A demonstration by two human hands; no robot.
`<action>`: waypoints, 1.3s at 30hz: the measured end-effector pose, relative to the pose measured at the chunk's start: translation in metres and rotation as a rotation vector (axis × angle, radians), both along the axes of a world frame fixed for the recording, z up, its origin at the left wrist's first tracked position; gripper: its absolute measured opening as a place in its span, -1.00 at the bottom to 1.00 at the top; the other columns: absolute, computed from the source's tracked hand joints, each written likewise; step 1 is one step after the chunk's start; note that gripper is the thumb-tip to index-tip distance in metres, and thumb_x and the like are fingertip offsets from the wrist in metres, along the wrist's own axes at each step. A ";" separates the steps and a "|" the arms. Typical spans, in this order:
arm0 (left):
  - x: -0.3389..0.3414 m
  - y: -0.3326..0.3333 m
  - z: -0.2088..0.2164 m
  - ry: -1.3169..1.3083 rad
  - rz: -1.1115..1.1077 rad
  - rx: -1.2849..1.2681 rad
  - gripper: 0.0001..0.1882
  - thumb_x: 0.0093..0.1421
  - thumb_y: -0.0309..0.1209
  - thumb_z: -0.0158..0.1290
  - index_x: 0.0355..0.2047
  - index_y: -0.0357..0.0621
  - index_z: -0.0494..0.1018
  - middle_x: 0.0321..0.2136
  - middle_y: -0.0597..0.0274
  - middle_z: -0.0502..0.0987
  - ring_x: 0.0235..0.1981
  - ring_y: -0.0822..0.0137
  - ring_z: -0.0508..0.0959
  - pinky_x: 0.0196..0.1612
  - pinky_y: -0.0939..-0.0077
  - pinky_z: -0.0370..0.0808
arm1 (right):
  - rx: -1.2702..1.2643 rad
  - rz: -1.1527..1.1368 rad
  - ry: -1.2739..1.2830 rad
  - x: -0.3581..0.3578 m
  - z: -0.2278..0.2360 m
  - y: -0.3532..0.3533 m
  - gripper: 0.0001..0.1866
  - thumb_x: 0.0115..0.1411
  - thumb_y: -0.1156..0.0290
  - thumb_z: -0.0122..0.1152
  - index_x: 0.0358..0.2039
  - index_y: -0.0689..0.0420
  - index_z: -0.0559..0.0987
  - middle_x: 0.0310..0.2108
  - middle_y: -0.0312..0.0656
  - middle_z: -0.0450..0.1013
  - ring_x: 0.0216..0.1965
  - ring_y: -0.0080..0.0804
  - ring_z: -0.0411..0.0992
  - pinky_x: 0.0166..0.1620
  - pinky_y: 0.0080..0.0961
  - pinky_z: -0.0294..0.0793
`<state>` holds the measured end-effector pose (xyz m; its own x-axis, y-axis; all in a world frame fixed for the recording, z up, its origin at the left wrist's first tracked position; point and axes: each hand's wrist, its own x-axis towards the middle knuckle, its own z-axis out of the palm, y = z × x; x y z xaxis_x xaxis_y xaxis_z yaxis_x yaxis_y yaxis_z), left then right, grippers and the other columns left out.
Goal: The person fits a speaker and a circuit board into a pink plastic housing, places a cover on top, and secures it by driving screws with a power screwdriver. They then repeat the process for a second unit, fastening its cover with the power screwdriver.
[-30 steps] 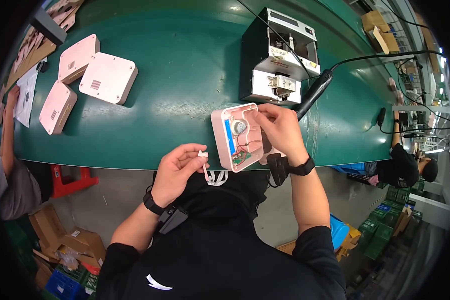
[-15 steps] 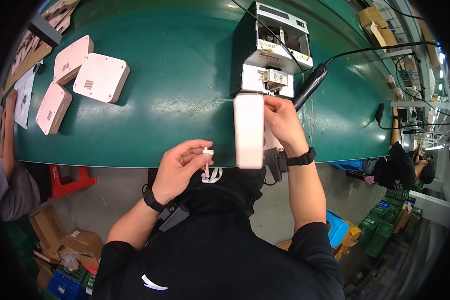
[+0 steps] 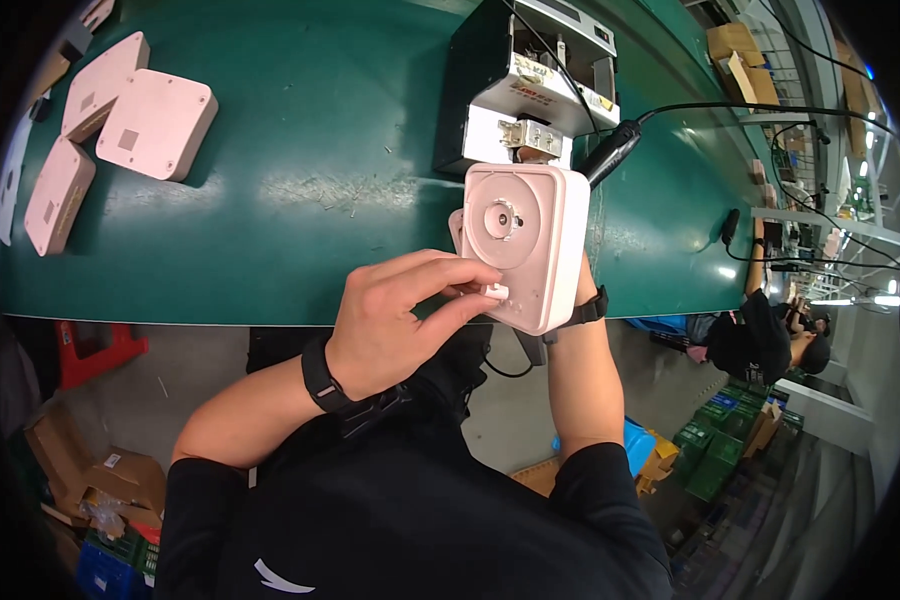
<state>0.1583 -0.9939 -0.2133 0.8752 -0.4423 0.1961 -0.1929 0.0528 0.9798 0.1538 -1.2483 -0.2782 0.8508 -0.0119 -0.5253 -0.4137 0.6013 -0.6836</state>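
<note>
Over the near edge of the green bench (image 3: 300,130): a pink case (image 3: 532,262), held up and tilted, its face with the round recess turned to the camera.
Left hand (image 3: 395,310): thumb and fingertips pinch a small white piece (image 3: 494,292) at the lower part of that face; whether the piece is seated there cannot be told.
Right hand (image 3: 584,283): mostly hidden behind the case; its fingers do not show, so their grip cannot be told.
Behind the case: the lower edge of a black-and-white machine (image 3: 530,95) is covered; a pale part (image 3: 457,230) peeks out at the left, too hidden to identify.
Left rim: a white sheet (image 3: 12,180) is cut off, near three pink boxes (image 3: 157,125).
Since half a second ago: the case has swung from edge-on to face-on, and the left hand, then well apart, has reached it.
</note>
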 end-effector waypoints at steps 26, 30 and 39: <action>0.008 -0.002 0.000 -0.604 0.101 0.079 -0.73 0.00 -0.53 0.36 -0.23 -0.07 0.69 -0.27 0.35 0.66 -0.26 0.24 0.68 -0.24 0.38 0.57 | -0.113 0.064 -0.215 0.007 0.043 0.039 -0.55 0.40 0.29 0.26 0.19 0.29 0.52 -0.01 -0.11 0.62 -0.13 -0.41 0.65 -0.11 -0.46 0.73; 0.009 0.002 0.002 -0.641 0.100 0.096 -0.71 -0.03 -0.53 0.34 -0.24 -0.04 0.69 -0.27 0.37 0.65 -0.19 0.26 0.67 -0.23 0.37 0.56 | -0.123 0.074 -0.241 0.007 0.044 0.044 -0.57 0.39 0.31 0.26 0.17 0.29 0.54 -0.03 -0.12 0.62 -0.14 -0.43 0.64 -0.14 -0.49 0.72; 0.011 0.004 -0.002 -0.712 0.155 0.106 -0.60 -0.11 -0.55 0.44 -0.19 0.00 0.74 -0.26 0.39 0.69 -0.28 0.28 0.60 -0.28 0.46 0.54 | -0.186 0.099 -0.258 0.009 0.044 0.048 -0.65 0.38 0.42 0.22 0.11 0.31 0.59 -0.10 -0.13 0.65 -0.22 -0.43 0.65 -0.23 -0.48 0.72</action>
<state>0.1692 -0.9901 -0.2153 0.6059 -0.3723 0.7031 -0.7817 -0.1146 0.6130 0.1624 -1.2003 -0.2341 0.9573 0.0021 -0.2890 -0.2628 0.4221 -0.8676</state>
